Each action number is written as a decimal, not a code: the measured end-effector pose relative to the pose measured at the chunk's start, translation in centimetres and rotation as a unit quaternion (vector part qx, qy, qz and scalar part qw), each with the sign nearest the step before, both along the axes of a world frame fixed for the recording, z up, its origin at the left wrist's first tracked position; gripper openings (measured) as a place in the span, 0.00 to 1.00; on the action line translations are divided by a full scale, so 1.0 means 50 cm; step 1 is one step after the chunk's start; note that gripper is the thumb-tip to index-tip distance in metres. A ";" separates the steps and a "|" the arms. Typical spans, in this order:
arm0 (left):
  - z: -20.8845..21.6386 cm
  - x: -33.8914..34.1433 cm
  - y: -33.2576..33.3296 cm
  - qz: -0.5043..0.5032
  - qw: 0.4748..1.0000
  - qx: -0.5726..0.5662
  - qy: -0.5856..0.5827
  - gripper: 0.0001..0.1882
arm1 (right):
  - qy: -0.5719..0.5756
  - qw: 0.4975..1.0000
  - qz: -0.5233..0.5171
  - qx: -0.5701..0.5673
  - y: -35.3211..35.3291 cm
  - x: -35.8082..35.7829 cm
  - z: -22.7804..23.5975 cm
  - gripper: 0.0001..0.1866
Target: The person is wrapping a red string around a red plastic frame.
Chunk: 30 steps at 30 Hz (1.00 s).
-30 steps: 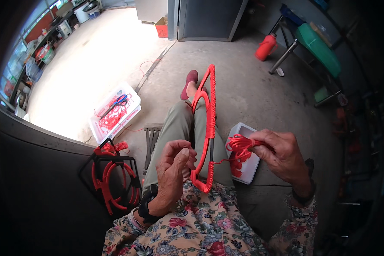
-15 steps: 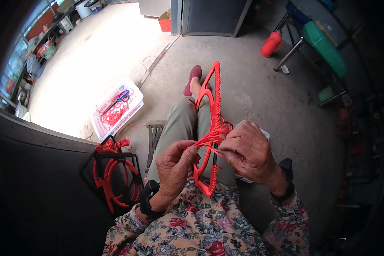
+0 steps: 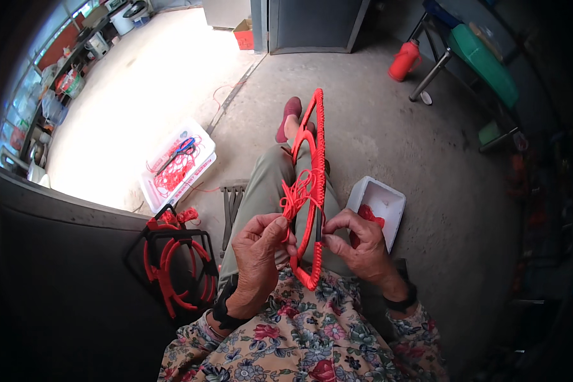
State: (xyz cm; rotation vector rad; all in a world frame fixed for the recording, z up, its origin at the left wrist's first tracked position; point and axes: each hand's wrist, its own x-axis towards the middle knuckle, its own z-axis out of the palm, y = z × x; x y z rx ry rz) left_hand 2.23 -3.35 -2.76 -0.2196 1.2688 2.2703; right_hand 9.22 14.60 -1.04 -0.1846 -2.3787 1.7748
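A red cord-wrapped frame [image 3: 321, 146] stands on edge above my lap, with a curved red inner piece attached. A short stretch of its rim is bare and black [image 3: 318, 230]. My left hand [image 3: 260, 248] is closed on a looped bundle of red cord [image 3: 297, 191], on the left side of that rim. On the other side, my right hand [image 3: 361, 249] pinches with thumb and forefinger at the bare stretch. Whether a strand of cord is also in that pinch is too small to tell.
Left on the floor, a white tray [image 3: 209, 167] holds red cord and blue-handled scissors [image 3: 186, 145]. Black frames with red rings [image 3: 165, 267] lean nearby. At my right sits a white box [image 3: 395, 207] with red material. Farther off are a red flask [image 3: 404, 62] and a table with a green top [image 3: 484, 63].
The cord bundle has shifted from the right side of the rim to the left side. My right hand has let go of the bundle and moved lower, uncovering the white box.
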 end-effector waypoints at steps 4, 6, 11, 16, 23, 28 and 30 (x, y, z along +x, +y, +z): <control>-0.011 0.029 0.012 -0.008 1.000 0.001 0.027 0.10 | 0.029 0.996 0.058 0.059 -0.015 -0.002 -0.022 0.09; -0.013 0.028 0.006 -0.013 1.000 0.003 0.028 0.09 | 0.028 0.996 0.037 0.071 -0.013 0.000 -0.018 0.09; -0.010 0.029 0.006 -0.068 0.996 -0.047 0.043 0.08 | 0.106 0.974 0.084 0.183 0.004 -0.004 -0.019 0.10; -0.004 0.027 0.005 -0.144 0.987 -0.011 0.068 0.09 | 0.129 0.948 0.133 0.259 0.006 -0.007 -0.025 0.14; 0.017 0.021 0.009 -0.178 0.981 -0.031 0.062 0.13 | 0.128 0.964 -0.016 0.234 0.056 0.018 0.026 0.12; 0.008 0.035 0.015 -0.228 0.963 0.123 -0.075 0.16 | 0.192 0.973 -0.039 0.125 0.061 0.015 0.103 0.11; 0.011 0.033 0.009 -0.276 0.944 0.158 -0.083 0.16 | 0.145 0.982 -0.038 -0.110 0.039 0.022 0.144 0.14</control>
